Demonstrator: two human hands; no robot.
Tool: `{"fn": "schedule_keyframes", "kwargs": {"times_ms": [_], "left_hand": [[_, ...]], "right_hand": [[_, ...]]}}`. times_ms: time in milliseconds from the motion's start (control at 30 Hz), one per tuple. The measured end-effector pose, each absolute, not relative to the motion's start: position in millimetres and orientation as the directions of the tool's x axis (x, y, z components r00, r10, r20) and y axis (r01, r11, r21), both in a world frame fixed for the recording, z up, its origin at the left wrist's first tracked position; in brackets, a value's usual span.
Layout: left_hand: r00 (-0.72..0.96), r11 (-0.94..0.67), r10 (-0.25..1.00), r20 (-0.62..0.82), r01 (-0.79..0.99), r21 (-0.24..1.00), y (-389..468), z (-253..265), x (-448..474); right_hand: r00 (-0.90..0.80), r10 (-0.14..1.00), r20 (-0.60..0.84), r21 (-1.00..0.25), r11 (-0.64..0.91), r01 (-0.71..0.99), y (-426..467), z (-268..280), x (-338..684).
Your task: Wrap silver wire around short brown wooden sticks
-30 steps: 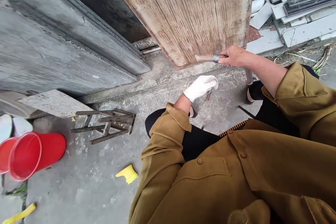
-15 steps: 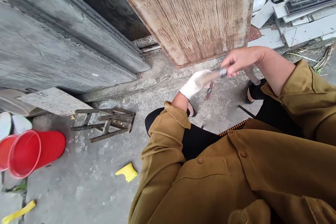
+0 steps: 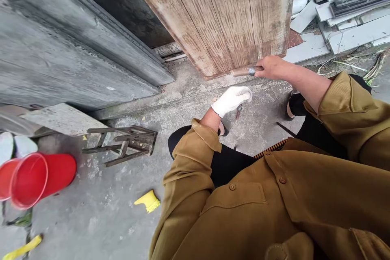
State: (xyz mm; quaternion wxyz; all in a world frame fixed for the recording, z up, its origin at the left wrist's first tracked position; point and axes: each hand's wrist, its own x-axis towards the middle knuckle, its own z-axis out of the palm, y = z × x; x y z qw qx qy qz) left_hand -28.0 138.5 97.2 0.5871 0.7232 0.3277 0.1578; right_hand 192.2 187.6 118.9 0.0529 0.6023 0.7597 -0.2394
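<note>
My right hand (image 3: pixel 271 68) is bare and closed around a wooden-handled tool (image 3: pixel 242 72) bound with a silver wire band. The tan handle points left, along the bottom edge of the wooden door panel (image 3: pixel 225 20). I cannot see the tool's other end past my fingers. My left hand (image 3: pixel 233 99), in a white glove, is below and apart from the tool. Its fingers are curled, with a greyish rounded edge at their tips that I cannot make out. A thin reddish tool (image 3: pixel 238 112) lies on the concrete just beneath the glove.
A small wooden stool (image 3: pixel 124 144) lies on its side at left, near red buckets (image 3: pixel 57 172). A yellow glove-like piece (image 3: pixel 148 201) is on the concrete floor. Stacked boards and tiles (image 3: pixel 350 12) sit at upper right; a grey panel (image 3: pixel 76 44) leans at upper left.
My gloved left hand, which was at the tool's handle, is now apart from it. My right hand has carried the tool up and slightly left to the panel's bottom edge.
</note>
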Motion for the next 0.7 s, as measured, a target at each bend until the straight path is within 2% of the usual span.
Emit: {"fn": "schedule_keyframes", "kwargs": {"times_ms": [100, 233, 333, 400, 433, 467, 533, 567, 633, 700], "left_hand": [[0.729, -0.132, 0.665, -0.160, 0.326, 0.936, 140, 94, -32], [0.715, -0.134, 0.678, -0.173, 0.351, 0.927, 143, 91, -35], [0.694, -0.063, 0.691, -0.202, 0.336, 0.940, 146, 88, -37], [0.657, 0.011, 0.722, -0.217, 0.303, 0.953, 148, 86, -38], [0.634, 0.047, 0.742, -0.219, 0.275, 0.960, 149, 85, -38], [0.615, 0.078, 0.758, -0.217, 0.244, 0.966, 150, 84, -38], [0.612, 0.119, 0.763, -0.208, 0.183, 0.976, 149, 82, -38], [0.630, 0.127, 0.750, -0.202, 0.162, 0.979, 149, 81, -38], [0.684, 0.126, 0.703, -0.194, 0.148, 0.981, 147, 80, -37], [0.724, 0.116, 0.661, -0.195, 0.158, 0.981, 145, 80, -35]], "right_hand": [[-0.367, 0.796, -0.481, -0.262, 0.269, 0.927, 183, 115, 191], [-0.521, 0.535, -0.665, -0.395, 0.340, 0.854, 171, 114, 189], [-0.595, 0.307, -0.743, -0.552, 0.223, 0.804, 165, 123, 191], [-0.709, 0.259, -0.656, -0.719, 0.073, 0.692, 166, 132, 198], [-0.761, 0.317, -0.565, -0.801, 0.011, 0.599, 168, 136, 202], [-0.779, 0.438, -0.448, -0.874, -0.030, 0.486, 171, 139, 207], [-0.657, 0.708, -0.258, -0.958, -0.100, 0.268, 179, 142, 215], [-0.560, 0.802, -0.208, -0.972, -0.106, 0.208, 182, 141, 217], [-0.402, 0.894, -0.199, -0.964, -0.103, 0.247, 187, 136, 217], [-0.322, 0.912, -0.254, -0.883, -0.083, 0.462, 189, 128, 211]]}}
